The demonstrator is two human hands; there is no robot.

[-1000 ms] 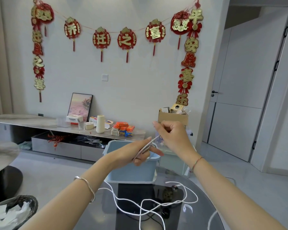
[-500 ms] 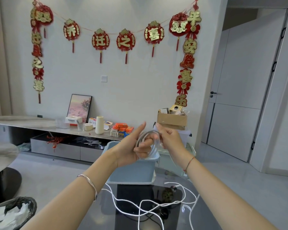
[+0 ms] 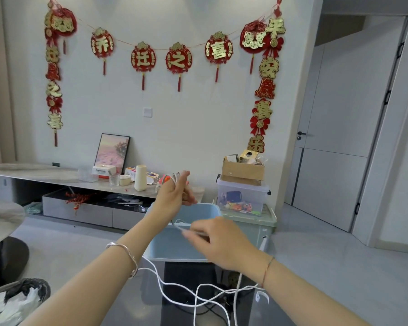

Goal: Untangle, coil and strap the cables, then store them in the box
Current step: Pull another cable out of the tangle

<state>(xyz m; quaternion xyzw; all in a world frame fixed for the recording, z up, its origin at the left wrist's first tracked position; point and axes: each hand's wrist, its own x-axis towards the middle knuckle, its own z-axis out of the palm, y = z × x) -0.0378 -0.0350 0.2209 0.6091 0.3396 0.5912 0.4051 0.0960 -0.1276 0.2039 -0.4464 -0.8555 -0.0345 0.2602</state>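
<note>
My left hand (image 3: 174, 196) is raised above the light blue box (image 3: 174, 245), with turns of white cable (image 3: 174, 177) wound around its fingers. My right hand (image 3: 219, 241) is lower, in front of the box, pinching the cable's free run (image 3: 178, 225) that loops back toward the left hand; this hand is motion-blurred. More loose white cable (image 3: 198, 300) lies tangled on the dark glossy table (image 3: 132, 304) below my forearms. The box stands at the table's far edge, and its inside is mostly hidden.
A black bowl with white wrapping (image 3: 17, 300) sits at the lower left. Behind the box stand a clear storage bin (image 3: 242, 196) with a cardboard box (image 3: 242, 171) on top. A low cabinet (image 3: 57, 177) with small items runs along the wall.
My right hand has swung down and away from the left hand, drawing the cable below it. My left hand has lifted and turned, with the coil now around its fingers.
</note>
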